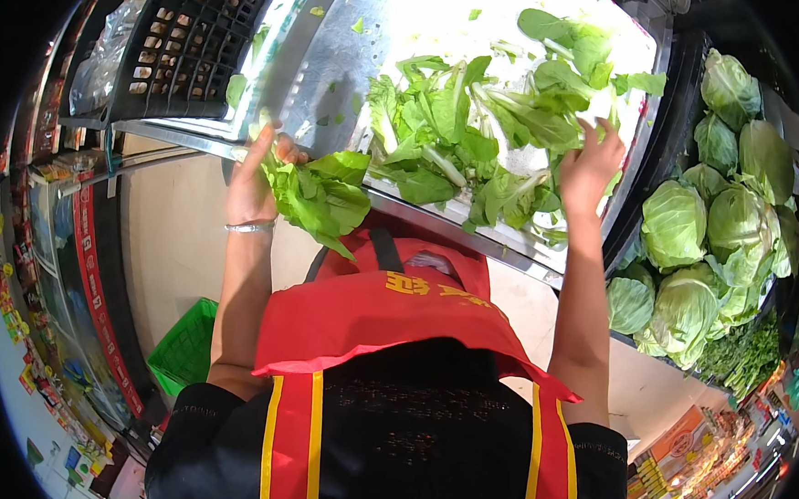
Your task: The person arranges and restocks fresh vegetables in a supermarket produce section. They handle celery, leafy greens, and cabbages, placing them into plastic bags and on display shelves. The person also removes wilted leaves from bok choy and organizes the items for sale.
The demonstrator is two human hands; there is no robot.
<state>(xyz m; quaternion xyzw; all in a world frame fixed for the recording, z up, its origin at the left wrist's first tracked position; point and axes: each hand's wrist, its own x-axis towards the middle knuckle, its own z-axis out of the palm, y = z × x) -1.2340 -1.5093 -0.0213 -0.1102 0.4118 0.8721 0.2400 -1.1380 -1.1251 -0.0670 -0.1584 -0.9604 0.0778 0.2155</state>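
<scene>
My left hand [256,179], with a silver bracelet at its wrist, grips a small bunch of leafy greens [323,200] by the stems. The leaves of this bunch hang to the right, over the front edge of a metal-framed display counter [429,217]. On the counter's brightly lit white surface lies a loose spread of leafy greens [441,135] with pale stems. Over the right end of that spread, my right hand [593,165] reaches down with bent fingers among the leaves. Whether those fingers pinch a stem is hard to make out.
A black plastic crate [185,51] stands at the upper left. Round cabbages [675,222] are piled to the right, beside a bunch of dark herbs [743,356]. On the floor at lower left sits a green basket [181,346]. Stocked shelves [49,249] line the left.
</scene>
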